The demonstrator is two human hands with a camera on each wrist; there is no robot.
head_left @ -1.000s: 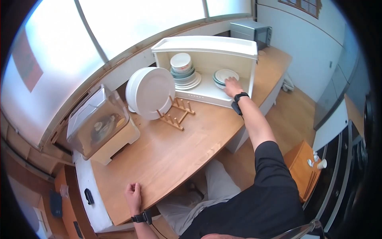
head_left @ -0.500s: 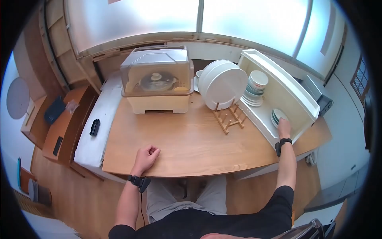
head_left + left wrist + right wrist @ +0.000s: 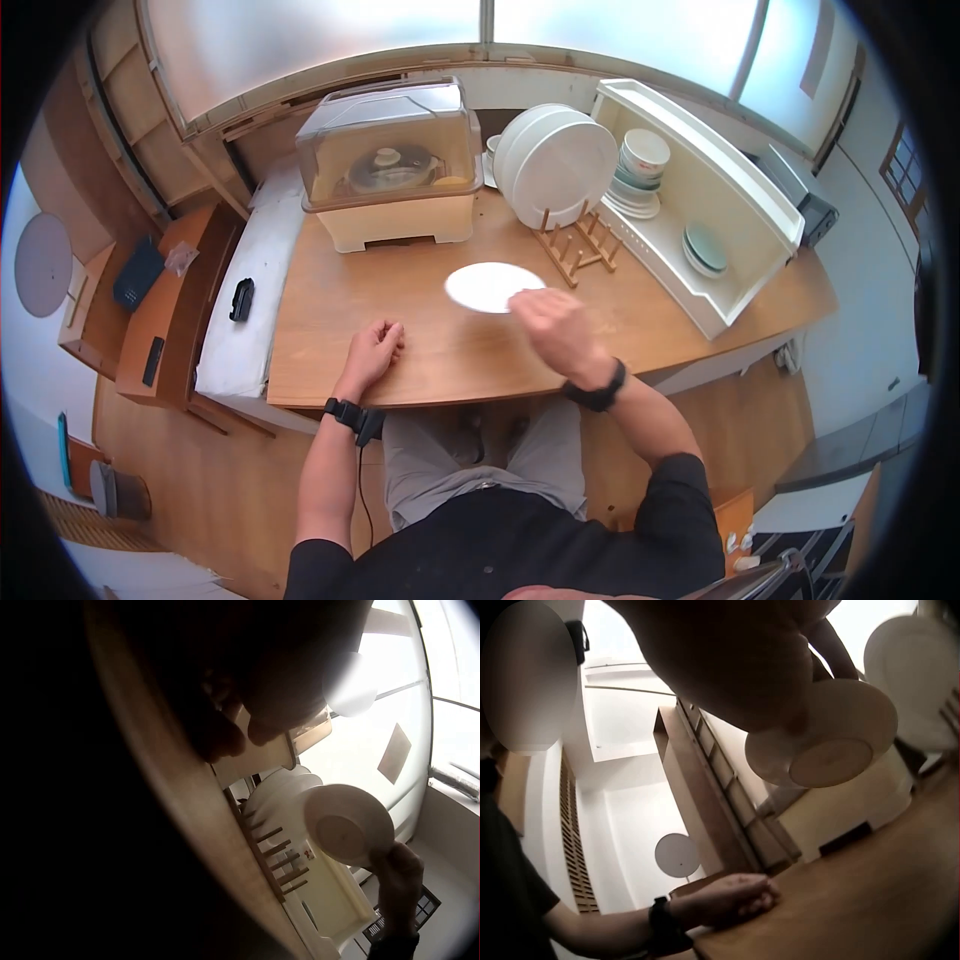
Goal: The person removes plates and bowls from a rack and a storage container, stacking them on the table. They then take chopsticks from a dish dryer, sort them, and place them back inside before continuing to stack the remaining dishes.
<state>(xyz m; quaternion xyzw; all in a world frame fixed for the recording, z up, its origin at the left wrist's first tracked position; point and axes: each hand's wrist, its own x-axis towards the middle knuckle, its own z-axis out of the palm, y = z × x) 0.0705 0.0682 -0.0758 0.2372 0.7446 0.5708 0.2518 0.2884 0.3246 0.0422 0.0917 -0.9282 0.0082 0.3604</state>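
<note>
Plate (image 3: 488,287) in hand (image 3: 560,330), bowl print (image 3: 308,850) illegible

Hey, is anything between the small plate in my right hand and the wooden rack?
Nothing visible stands between them: in the head view, only tabletop shows between the small plate, in your right hand, and the wooden rack.

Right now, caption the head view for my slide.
Left hand rests on the wooden table; right hand holds a small white plate.

Frosted windows (image 3: 620,45) shone at the back. On the white ledge (image 3: 232,355) lay 1 black object (image 3: 242,300), while a grey bin (image 3: 118,492) stood on the wooden floor (image 3: 225,500).
</note>
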